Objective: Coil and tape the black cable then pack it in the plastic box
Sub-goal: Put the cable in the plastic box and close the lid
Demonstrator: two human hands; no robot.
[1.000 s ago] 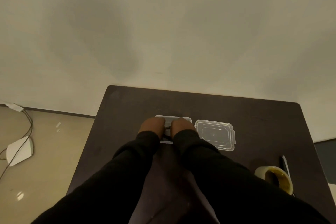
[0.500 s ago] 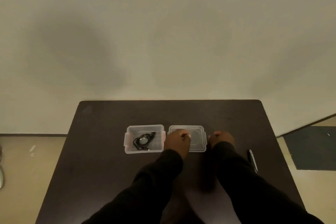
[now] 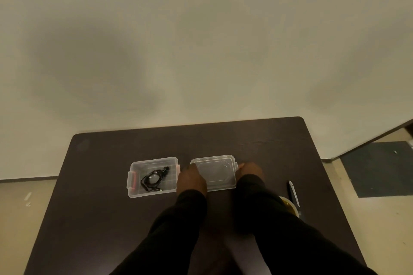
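Observation:
The coiled black cable (image 3: 154, 179) lies inside the clear plastic box (image 3: 134, 165), which stands open on the dark table (image 3: 100, 219). To the right of the box lies its clear lid (image 3: 215, 172), flat on the table. My left hand (image 3: 191, 178) grips the lid's left edge. My right hand (image 3: 250, 171) grips its right edge. Black sleeves cover both arms.
A roll of tape (image 3: 288, 205) shows partly behind my right sleeve. A pen-like tool (image 3: 293, 193) lies just right of it. The table's back edge meets a plain wall. Floor shows past both sides of the table, with a dark mat (image 3: 380, 167) at right.
My hands left the box, where the cable now lies, and moved right to the lid, taking hold of its two edges. The view has shifted too.

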